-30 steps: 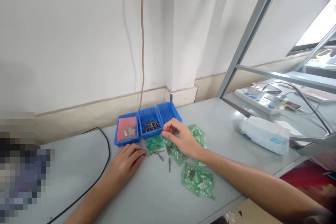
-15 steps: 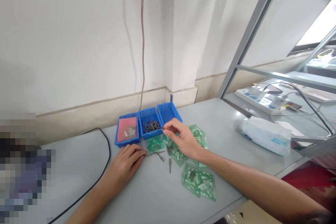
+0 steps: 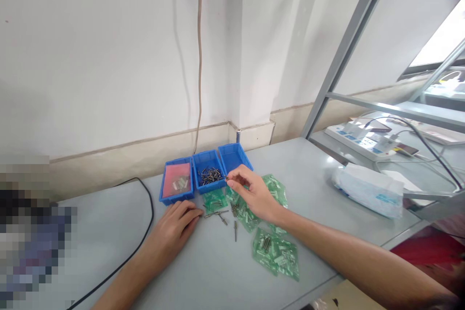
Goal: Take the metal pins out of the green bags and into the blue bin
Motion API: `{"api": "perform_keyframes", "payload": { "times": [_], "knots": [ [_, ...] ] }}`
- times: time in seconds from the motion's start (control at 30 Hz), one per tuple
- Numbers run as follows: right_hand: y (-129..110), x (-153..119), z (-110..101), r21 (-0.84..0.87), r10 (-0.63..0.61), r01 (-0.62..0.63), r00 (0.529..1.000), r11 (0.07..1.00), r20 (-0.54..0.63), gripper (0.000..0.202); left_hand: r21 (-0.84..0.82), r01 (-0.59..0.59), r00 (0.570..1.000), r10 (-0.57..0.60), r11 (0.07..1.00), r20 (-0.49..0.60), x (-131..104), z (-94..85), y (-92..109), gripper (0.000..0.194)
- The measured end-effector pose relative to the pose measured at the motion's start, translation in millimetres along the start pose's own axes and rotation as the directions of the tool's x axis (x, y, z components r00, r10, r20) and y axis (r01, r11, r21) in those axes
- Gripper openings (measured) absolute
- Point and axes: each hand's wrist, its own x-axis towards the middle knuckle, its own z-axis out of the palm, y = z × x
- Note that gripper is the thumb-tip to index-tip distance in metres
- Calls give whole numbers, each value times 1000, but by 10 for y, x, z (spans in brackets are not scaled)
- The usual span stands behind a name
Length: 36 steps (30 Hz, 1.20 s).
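Note:
My right hand [image 3: 252,196] is closed in a pinch on a small dark metal piece [image 3: 226,178], mostly hidden by the fingertips. It is held by the front right corner of the middle blue bin [image 3: 199,168], which contains many thin metal pins [image 3: 211,175]. My left hand [image 3: 178,223] rests on the table, its thumb and index finger pressed together beside loose pins [image 3: 217,213]. Whether they grip one, I cannot make out. Another pin [image 3: 235,231] lies apart, nearer me. Green plastic bags [image 3: 276,252] of metal parts are spread under and around my right hand.
The left blue bin [image 3: 162,189] holds a pink sheet [image 3: 174,174] and a clear bag of small parts. A third blue bin [image 3: 234,157] stands at the right. A black cable [image 3: 145,232] crosses the table. Right are a white-blue packet [image 3: 368,189], a metal frame [image 3: 345,53] and a power strip [image 3: 358,141].
The view has tilted up very slightly. Both hands keep the same place and grip, and the bins, pins and bags have not moved.

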Motion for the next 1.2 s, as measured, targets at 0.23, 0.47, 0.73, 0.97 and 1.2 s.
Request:
{"api": "perform_keyframes", "payload": {
  "times": [0.23,0.47,0.73,0.97,1.2],
  "knots": [
    [10,2,11,-1,-6,6,1000,1000,2,15,2,0,1000,0,1000,-8,3,5,-3,25],
    [0,-4,9,-22,-6,6,1000,1000,-1,16,11,2,1000,-2,1000,-13,4,-1,1,26],
    [-11,10,-24,-21,-12,11,999,1000,-36,18,8,2,1000,-2,1000,11,-14,23,-27,26],
    [-45,-3,10,158,87,-89,996,983,23,29,5,6,1000,-6,1000,10,-18,24,-31,25],
    [18,11,36,254,122,-126,992,959,30,35,-5,9,1000,-9,1000,27,-8,36,-46,24]
  ]
}}
